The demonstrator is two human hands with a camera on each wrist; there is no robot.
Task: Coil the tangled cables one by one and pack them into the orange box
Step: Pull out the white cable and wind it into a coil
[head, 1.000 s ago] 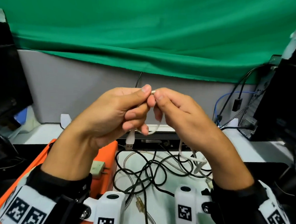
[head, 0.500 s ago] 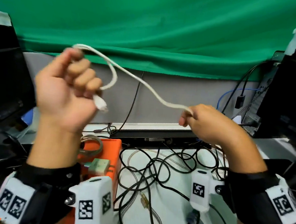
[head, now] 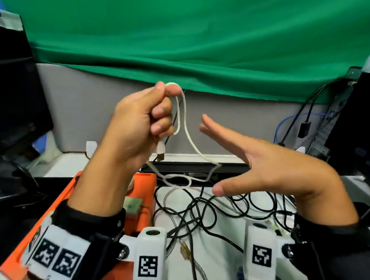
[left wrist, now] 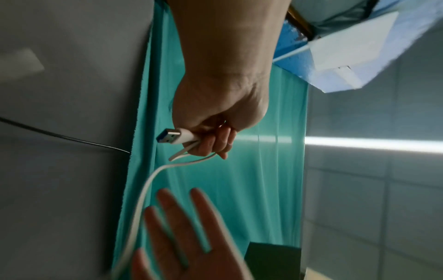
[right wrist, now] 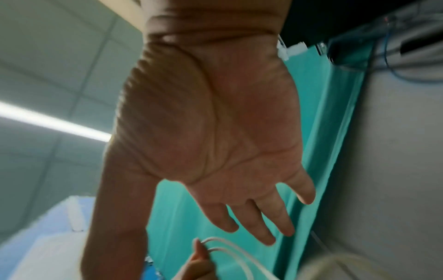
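My left hand (head: pixel 157 116) is raised in a fist and grips a white USB cable (head: pixel 185 129). The cable loops over the thumb, and its plug (head: pixel 160 151) hangs below the fist. The plug (left wrist: pixel 175 136) also shows in the left wrist view, sticking out under the curled fingers (left wrist: pixel 215 144). The cable's free part drops to the right and curls in a small loop (head: pixel 177 180). My right hand (head: pixel 239 164) is beside it, fingers spread straight, holding nothing. The orange box (head: pixel 144 180) lies below the left forearm.
A tangle of black and clear cables (head: pixel 197 207) lies on the white table. A small green-white plug adapter (head: pixel 133 206) sits in the box. Black monitors (head: pixel 8 107) flank both sides. A black bar (head: pixel 199 169) and a grey partition with green cloth stand behind.
My right hand let go of the white cable and opened flat. My left hand came back toward the centre, and the cable now hangs slack from it.
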